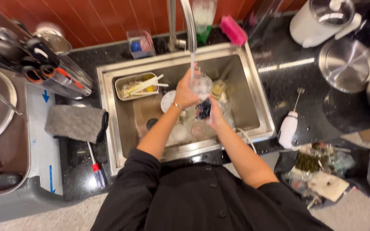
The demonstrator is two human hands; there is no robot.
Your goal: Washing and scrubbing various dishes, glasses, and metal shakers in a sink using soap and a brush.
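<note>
Left hand (186, 93) fingers gripping clear glass (202, 84) under tap water, right hand (213, 114) fingers clutching dark sponge (203, 109) (over sink (253, 109))

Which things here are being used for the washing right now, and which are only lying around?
In use:
left hand holding a clear glass
tap running water onto it
right hand holding a dark sponge
sink

Lying about:
grey cloth
pink brush
white milk frother
steel lid
black rubbish bag

A small clear drinking glass (202, 84) sits tilted under the running water, above the steel sink; a dark crumpled scrubbing sponge (203, 109) lies just below it.
</note>
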